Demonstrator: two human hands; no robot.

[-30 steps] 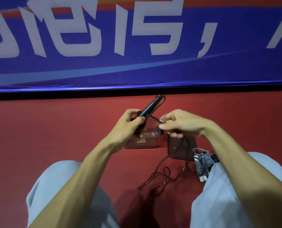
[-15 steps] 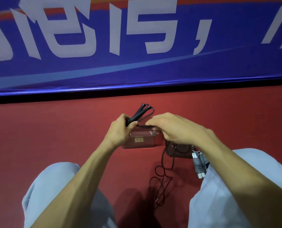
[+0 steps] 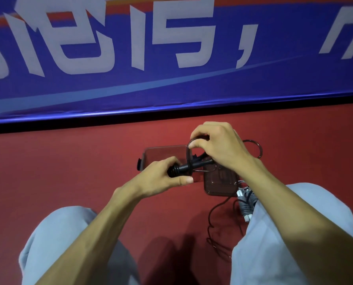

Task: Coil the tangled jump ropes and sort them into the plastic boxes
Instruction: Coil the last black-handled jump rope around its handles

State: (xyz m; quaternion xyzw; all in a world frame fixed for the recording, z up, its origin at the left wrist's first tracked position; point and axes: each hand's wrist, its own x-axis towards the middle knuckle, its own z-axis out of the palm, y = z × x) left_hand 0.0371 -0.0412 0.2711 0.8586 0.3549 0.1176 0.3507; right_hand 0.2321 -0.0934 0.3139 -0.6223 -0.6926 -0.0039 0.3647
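Right hand [image 3: 218, 147], pinching black rope [image 3: 187, 151], hides part of the handles [image 3: 192, 166] (apparently two).

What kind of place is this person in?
Probably a gym or sports hall: a red floor, a long blue banner with large white characters, and a black jump rope being handled.

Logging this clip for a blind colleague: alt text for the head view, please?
A seated person's left hand grips black jump-rope handles while the right hand pinches a loop of the cord above them, over a clear box and a brown box on a red floor. A grey rope lies by the right leg; a blue banner hangs behind.
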